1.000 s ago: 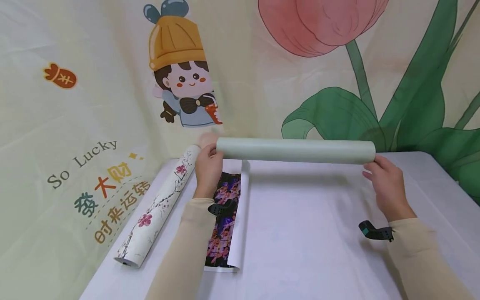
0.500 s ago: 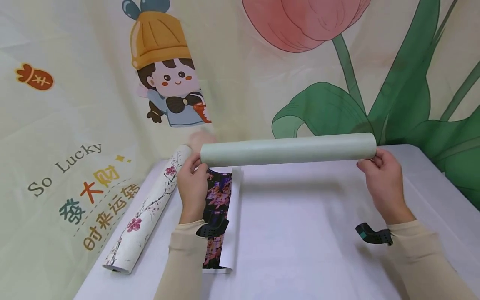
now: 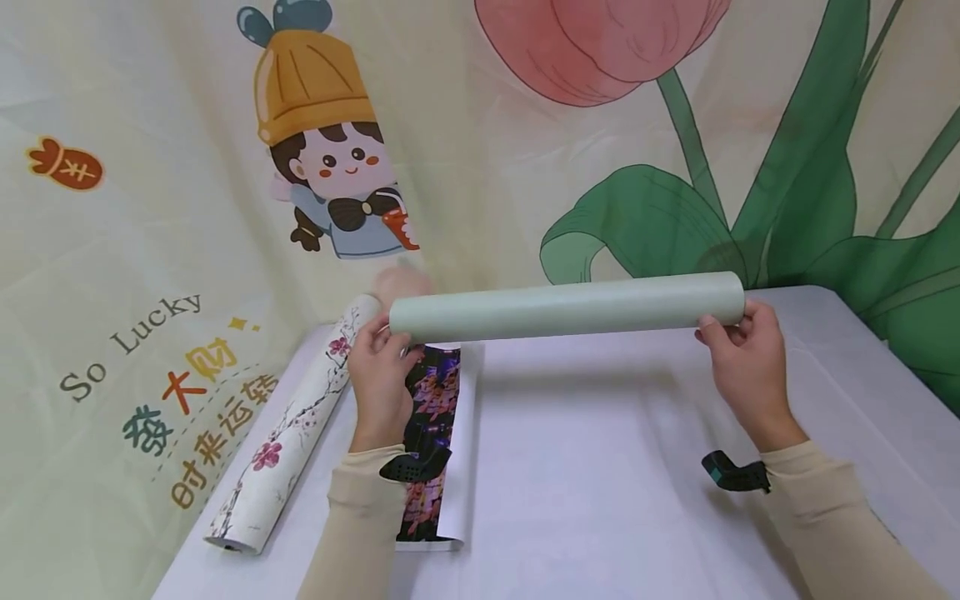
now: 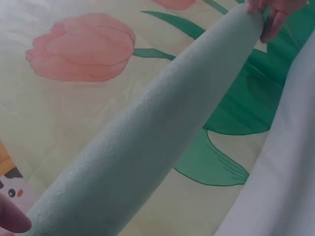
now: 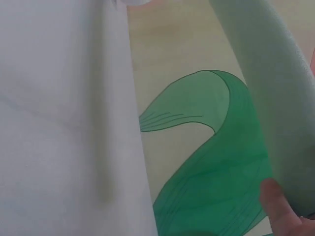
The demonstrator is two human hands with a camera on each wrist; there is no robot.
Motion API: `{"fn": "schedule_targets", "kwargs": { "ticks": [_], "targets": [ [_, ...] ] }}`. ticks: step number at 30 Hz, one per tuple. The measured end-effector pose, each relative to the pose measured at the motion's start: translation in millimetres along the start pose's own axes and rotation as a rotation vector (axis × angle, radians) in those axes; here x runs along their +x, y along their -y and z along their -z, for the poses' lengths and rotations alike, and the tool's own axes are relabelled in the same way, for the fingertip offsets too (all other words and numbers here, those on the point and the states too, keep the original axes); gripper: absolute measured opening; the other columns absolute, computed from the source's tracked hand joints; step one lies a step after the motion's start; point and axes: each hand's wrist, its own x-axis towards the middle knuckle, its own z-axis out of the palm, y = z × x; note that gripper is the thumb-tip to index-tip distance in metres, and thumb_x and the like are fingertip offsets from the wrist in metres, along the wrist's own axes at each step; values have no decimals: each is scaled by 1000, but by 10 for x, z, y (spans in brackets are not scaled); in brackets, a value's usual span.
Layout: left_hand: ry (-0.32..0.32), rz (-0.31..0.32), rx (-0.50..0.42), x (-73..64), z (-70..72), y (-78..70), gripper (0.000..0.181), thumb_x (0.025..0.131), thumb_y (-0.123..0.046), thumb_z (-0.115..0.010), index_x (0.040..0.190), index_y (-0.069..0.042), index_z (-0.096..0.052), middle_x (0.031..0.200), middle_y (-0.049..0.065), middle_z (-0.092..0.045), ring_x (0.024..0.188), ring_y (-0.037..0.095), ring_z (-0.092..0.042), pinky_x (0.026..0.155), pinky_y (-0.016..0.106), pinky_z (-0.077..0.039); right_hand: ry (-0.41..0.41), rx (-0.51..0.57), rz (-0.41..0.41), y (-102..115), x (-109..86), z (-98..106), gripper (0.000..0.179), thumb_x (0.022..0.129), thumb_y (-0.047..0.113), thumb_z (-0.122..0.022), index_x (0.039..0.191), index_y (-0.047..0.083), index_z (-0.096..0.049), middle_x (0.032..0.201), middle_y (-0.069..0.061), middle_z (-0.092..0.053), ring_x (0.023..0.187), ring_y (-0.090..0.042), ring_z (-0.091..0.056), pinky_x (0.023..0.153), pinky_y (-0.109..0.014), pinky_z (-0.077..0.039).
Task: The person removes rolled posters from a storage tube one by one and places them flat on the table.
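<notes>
A pale green roll of wallpaper [image 3: 566,307] is held up above the far part of the table, its right end slightly higher in the head view. My left hand [image 3: 378,387] grips its left end and my right hand [image 3: 750,371] its right end, thumb on the near side. In the left wrist view the roll [image 4: 147,128] runs up to the fingers of my right hand [image 4: 278,14]. In the right wrist view a fingertip [image 5: 275,201] lies against the roll [image 5: 280,98]. The far ends under my fingers are partly hidden.
Left on the white-covered table [image 3: 585,467] lies a white roll with pink blossoms [image 3: 292,433]. Beside it, partly behind my left arm, is a dark purple patterned roll [image 3: 431,392] with a white edge. A printed cloth [image 3: 480,167] hangs behind the table.
The green roll has swung from nearly level to right end higher, then lowered slightly. My head view has shifted a little to the right. Both hands keep their hold.
</notes>
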Motion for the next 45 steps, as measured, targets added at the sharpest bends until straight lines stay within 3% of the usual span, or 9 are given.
{"fn": "schedule_targets", "kwargs": {
  "ticks": [10, 15, 19, 25, 30, 35, 39, 42, 45],
  "targets": [
    [-6, -72, -217, -45, -69, -71, 48, 86, 7, -51, 129, -12, -41, 130, 15, -39, 113, 31, -47, 90, 43, -45, 13, 231, 84, 38, -40, -43, 27, 92, 8, -55, 113, 1, -42, 116, -16, -53, 103, -23, -59, 79, -28, -51],
    [27, -47, -328, -68, -72, -63, 58, 85, 11, -48, 133, -17, -33, 134, 16, -34, 113, 35, -48, 90, 46, -45, 36, 307, 107, 58, -63, -48, 22, 93, 10, -54, 109, 0, -43, 113, -19, -53, 101, -25, -59, 78, -30, -52],
    [51, -28, -341, -61, -60, -53, 56, 87, 4, -53, 133, -18, -29, 134, 17, -34, 113, 37, -49, 86, 49, -46, 31, 320, 113, 88, -65, -52, 22, 95, 16, -51, 106, -1, -45, 115, -18, -50, 102, -28, -58, 78, -31, -52],
    [83, -4, -285, -19, -34, -69, 62, 87, -18, -65, 133, -15, -24, 135, 14, -30, 117, 33, -44, 87, 48, -46, -11, 309, 57, 135, -52, -46, 30, 95, 25, -52, 107, -3, -51, 119, -14, -48, 105, -30, -55, 79, -29, -51],
    [126, 17, -235, 2, 6, -121, 69, 84, -20, -68, 136, -12, -23, 135, 15, -30, 119, 32, -43, 88, 48, -45, -7, 356, 5, 153, -54, -25, 38, 93, 29, -54, 116, -1, -57, 119, -16, -50, 104, -30, -56, 76, -28, -52],
    [151, 39, -197, 19, 53, -173, 78, 82, -16, -71, 140, -13, -19, 135, 16, -29, 119, 32, -43, 90, 48, -44, 55, 472, -71, 179, -59, 15, 45, 93, 31, -54, 124, -1, -55, 126, -18, -44, 108, -31, -53, 75, -34, -51],
    [153, 56, -180, 20, 50, -211, 85, 79, -9, -73, 142, -14, -15, 136, 16, -29, 121, 31, -41, 91, 49, -43, 89, 659, -138, 197, -40, 64, 47, 92, 27, -55, 126, -5, -52, 133, -17, -36, 112, -35, -48, 78, -42, -48],
    [161, 39, -85, -3, 27, -239, 84, 80, -8, -72, 142, -15, -16, 137, 15, -30, 122, 28, -40, 94, 45, -42, 83, 762, -174, 201, -18, 100, 46, 91, 24, -57, 127, -4, -52, 137, -16, -33, 113, -35, -46, 78, -46, -47],
    [159, -50, 102, -35, 13, -250, 80, 81, -10, -71, 143, -15, -21, 140, 10, -32, 126, 23, -37, 99, 39, -38, 65, 797, -179, 194, -9, 123, 45, 91, 23, -58, 127, -3, -53, 137, -16, -33, 112, -35, -47, 77, -47, -47]
  ]
}}
